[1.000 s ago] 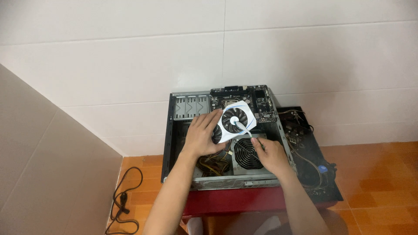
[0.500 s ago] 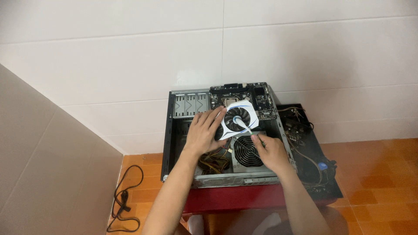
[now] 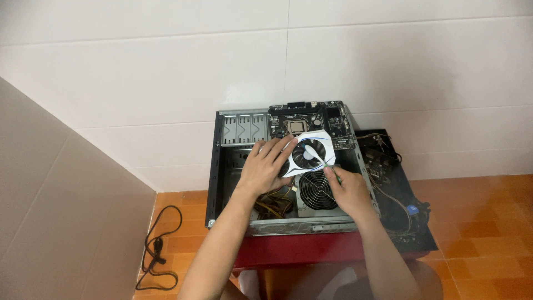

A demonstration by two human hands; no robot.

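Observation:
An open computer case (image 3: 222, 172) lies flat on a dark red stool, its motherboard (image 3: 311, 119) at the far end. A white-framed cooler fan (image 3: 308, 155) with dark blades is tilted above the case's middle. My left hand (image 3: 265, 166) grips the fan's left side with fingers spread over its edge. My right hand (image 3: 347, 189) pinches the fan's lower right corner. Below the fan sits the power supply with its round black grille (image 3: 316, 191).
A black side panel (image 3: 402, 200) with loose cables lies to the right of the case. A coiled black cord (image 3: 155, 250) lies on the orange tiled floor at the left. White tiled wall stands behind; a beige panel slopes at the left.
Both hands have shifted the fan slightly and tilted it; the left hand's fingers now reach further over its left edge.

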